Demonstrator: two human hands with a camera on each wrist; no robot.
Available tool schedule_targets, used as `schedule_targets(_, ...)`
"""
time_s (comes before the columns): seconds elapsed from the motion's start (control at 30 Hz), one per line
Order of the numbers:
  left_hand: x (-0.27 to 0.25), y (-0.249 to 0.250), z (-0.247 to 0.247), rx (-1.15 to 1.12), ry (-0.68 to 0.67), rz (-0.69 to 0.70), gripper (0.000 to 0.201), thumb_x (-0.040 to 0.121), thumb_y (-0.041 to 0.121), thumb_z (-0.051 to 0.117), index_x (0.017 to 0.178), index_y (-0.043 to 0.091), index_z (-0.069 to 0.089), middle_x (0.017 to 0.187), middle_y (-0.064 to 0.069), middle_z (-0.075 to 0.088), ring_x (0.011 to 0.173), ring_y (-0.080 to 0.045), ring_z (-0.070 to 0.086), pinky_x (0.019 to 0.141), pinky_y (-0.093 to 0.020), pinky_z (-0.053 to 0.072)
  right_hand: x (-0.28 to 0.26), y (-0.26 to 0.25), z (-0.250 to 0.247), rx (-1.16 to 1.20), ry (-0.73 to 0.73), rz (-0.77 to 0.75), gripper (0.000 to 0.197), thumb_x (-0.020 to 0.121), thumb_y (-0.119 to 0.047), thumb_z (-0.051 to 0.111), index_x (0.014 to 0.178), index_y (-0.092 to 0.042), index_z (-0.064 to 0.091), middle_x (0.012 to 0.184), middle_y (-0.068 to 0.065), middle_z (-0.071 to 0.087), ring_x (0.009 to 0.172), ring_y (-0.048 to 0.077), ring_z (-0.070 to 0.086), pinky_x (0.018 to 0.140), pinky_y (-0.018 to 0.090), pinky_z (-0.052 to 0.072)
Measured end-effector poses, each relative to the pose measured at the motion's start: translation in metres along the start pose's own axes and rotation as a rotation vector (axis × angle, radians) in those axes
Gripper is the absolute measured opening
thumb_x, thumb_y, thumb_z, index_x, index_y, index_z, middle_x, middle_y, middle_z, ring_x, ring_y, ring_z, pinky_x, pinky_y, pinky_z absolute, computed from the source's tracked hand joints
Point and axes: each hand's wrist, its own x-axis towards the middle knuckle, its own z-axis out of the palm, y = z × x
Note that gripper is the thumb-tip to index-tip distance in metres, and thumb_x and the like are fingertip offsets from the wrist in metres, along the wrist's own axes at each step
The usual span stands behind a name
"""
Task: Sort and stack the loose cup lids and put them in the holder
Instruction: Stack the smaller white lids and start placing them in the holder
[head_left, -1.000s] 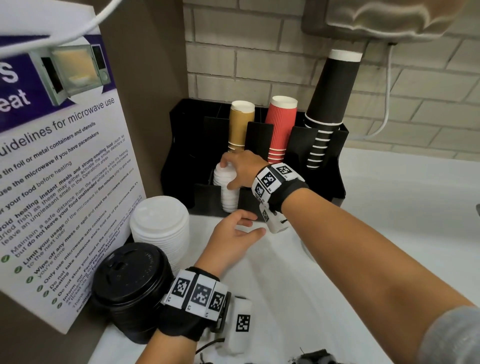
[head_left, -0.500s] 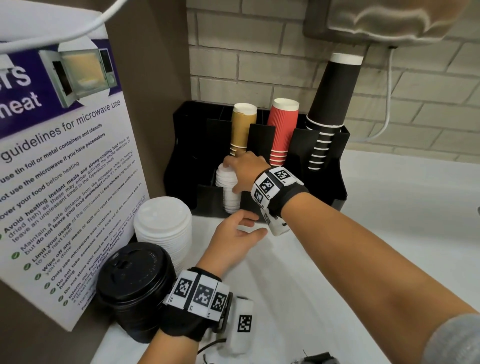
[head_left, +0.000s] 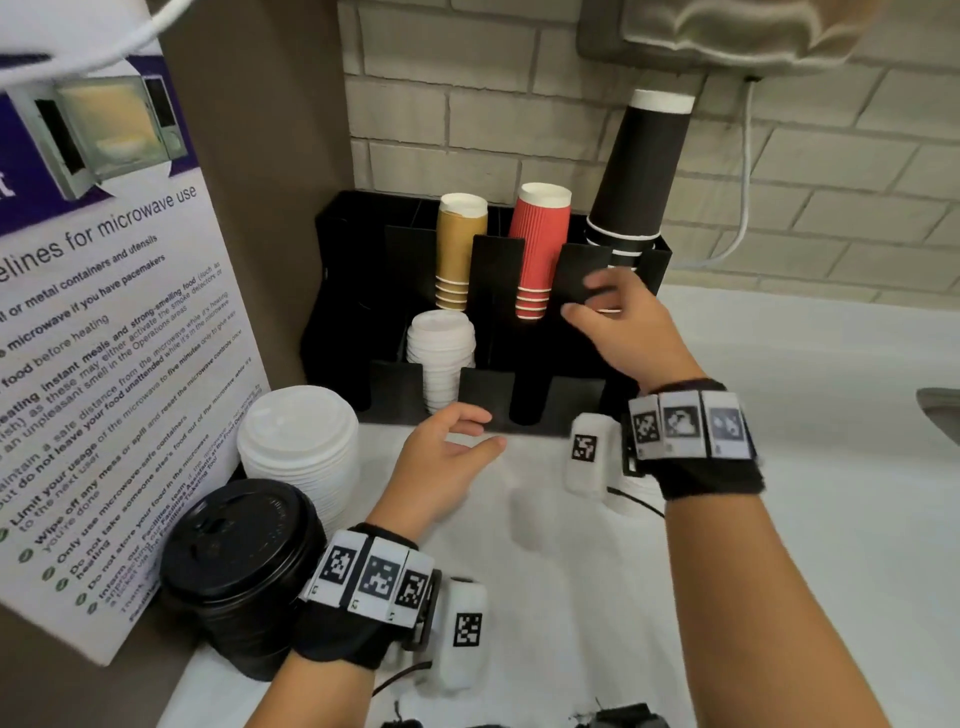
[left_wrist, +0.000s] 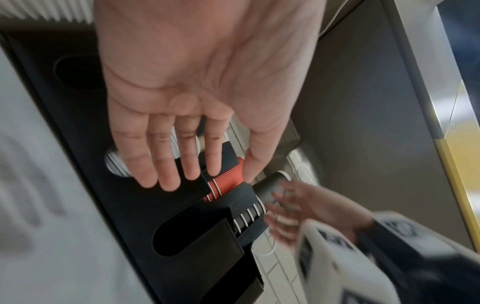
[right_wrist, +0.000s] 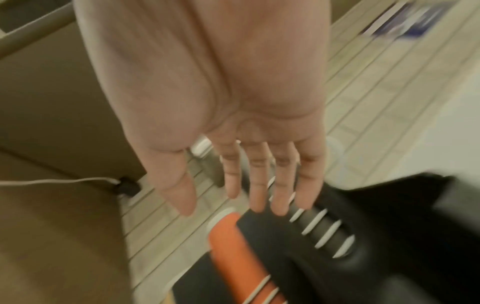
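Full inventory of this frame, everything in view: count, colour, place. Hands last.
holder: one, black, against the brick wall at the back of the counter
small lids: one stack, white, in a front slot of the holder
gold cups: one stack, upside down in the holder, behind the small lids
red cups: one stack, ribbed, upside down, right of the gold cups
black cups: one tall stack, upside down, at the holder's right end
large white lids: one stack, on the counter left of the holder
black lids: one stack, on the counter in front of the large white lids
poster: one, microwave rules, standing at left
counter: white
left hand: open, holds nothing, in front of the holder
right hand: open, holds nothing, near the black cups
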Motion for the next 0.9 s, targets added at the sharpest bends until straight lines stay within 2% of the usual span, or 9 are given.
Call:
schedule_targets(0.07, -0.001, 0.000, 0.001, -0.008, 0.014, 0.010, 0.018, 0.087, 0.023, 0.070, 0.103, 0.028, 0.064, 0.108, 0.005, 0.062, 0.080, -0.011, 0.061, 0.057, -0.014, 0.047, -0.017, 0.025, -0.021, -0.076, 0.029, 0.161, 0.020, 0.086, -0.028, 0.064, 0.092, -0.009, 0.062, 0.081, 0.001, 0.059, 0.077, 0.018, 0.056, 0.065, 0.026, 0.043)
schedule_targets(0.13, -0.001, 0.000, 0.002, -0.008, 0.016, 0.016, 0.017, 0.087, 0.023, 0.070, 0.102, 0.028, 0.064, 0.107, 0.005, 0.062, 0.080, -0.009, 0.061, 0.055, -0.012, 0.047, -0.032, 0.045, -0.032, -0.241, -0.094, 0.289, 0.029, 0.089, -0.027, 0.059, 0.068, -0.006, 0.057, 0.066, 0.004, 0.052, 0.070, 0.024, 0.049, 0.057, 0.028, 0.035)
schedule_targets(0.2, -0.002, 0.001, 0.004, 0.004, 0.006, 0.022, 0.018, 0.087, 0.024, 0.070, 0.103, 0.027, 0.064, 0.106, 0.006, 0.062, 0.080, -0.009, 0.061, 0.057, -0.011, 0.048, -0.044, 0.058, -0.032, -0.355, -0.239, 0.442, 0.023, 0.088, -0.031, 0.062, 0.085, -0.008, 0.062, 0.078, 0.004, 0.053, 0.078, 0.023, 0.049, 0.061, 0.030, 0.036)
schedule_targets(0.3, -0.004, 0.001, 0.005, 0.015, -0.002, 0.015, 0.019, 0.087, 0.025, 0.070, 0.105, 0.026, 0.065, 0.106, 0.006, 0.063, 0.085, -0.012, 0.062, 0.069, -0.019, 0.049, -0.051, 0.073, -0.023, -0.405, -0.326, 0.556, 0.055, 0.076, -0.035, 0.076, 0.121, -0.016, 0.051, 0.109, 0.002, 0.052, 0.094, 0.021, 0.048, 0.077, 0.029, 0.036)
schedule_targets(0.43, -0.004, 0.002, 0.004, 0.023, -0.013, 0.009, 0.018, 0.087, 0.026, 0.070, 0.104, 0.028, 0.064, 0.106, 0.006, 0.063, 0.085, -0.012, 0.062, 0.068, -0.020, 0.049, -0.048, 0.089, -0.010, -0.427, -0.397, 0.564, 0.084, 0.067, -0.028, 0.083, 0.137, -0.018, 0.038, 0.126, 0.006, 0.052, 0.104, 0.023, 0.052, 0.081, 0.029, 0.038)
schedule_targets(0.63, -0.003, 0.003, 0.001, 0.035, 0.000, 0.016, 0.019, 0.087, 0.025, 0.070, 0.105, 0.027, 0.064, 0.107, 0.005, 0.063, 0.085, -0.012, 0.062, 0.068, -0.021, 0.051, -0.047, 0.095, -0.006, -0.441, -0.380, 0.550, 0.077, 0.067, -0.022, 0.081, 0.133, -0.019, 0.042, 0.106, 0.002, 0.049, 0.092, 0.022, 0.050, 0.076, 0.032, 0.041)
schedule_targets(0.77, -0.003, 0.004, 0.002, 0.035, -0.011, 0.037, 0.025, 0.085, 0.025, 0.072, 0.108, 0.029, 0.063, 0.108, 0.007, 0.062, 0.085, -0.008, 0.063, 0.066, -0.015, 0.048, -0.046, 0.078, -0.017, -0.461, -0.328, 0.456, 0.069, 0.068, -0.033, 0.079, 0.126, -0.028, 0.043, 0.109, 0.002, 0.051, 0.103, 0.025, 0.053, 0.091, 0.041, 0.045)
schedule_targets(0.83, -0.006, 0.005, 0.004, 0.032, -0.061, 0.060, 0.039, 0.081, 0.029, 0.077, 0.115, 0.034, 0.060, 0.113, 0.011, 0.061, 0.092, -0.002, 0.063, 0.066, -0.012, 0.047, -0.046, 0.061, -0.020, -0.320, -0.340, 0.339, 0.063, 0.067, -0.037, 0.081, 0.119, -0.034, 0.047, 0.109, -0.002, 0.054, 0.097, 0.017, 0.055, 0.078, 0.030, 0.046)
schedule_targets(0.9, -0.008, 0.007, 0.007, -0.007, -0.136, 0.096, 0.064, 0.072, 0.037, 0.081, 0.128, 0.040, 0.050, 0.125, 0.015, 0.056, 0.108, -0.001, 0.058, 0.075, -0.016, 0.051, -0.050, 0.039, -0.015, -0.070, -0.416, 0.234, 0.058, 0.064, -0.039, 0.082, 0.114, -0.039, 0.051, 0.105, -0.006, 0.060, 0.092, 0.010, 0.060, 0.067, 0.021, 0.043)
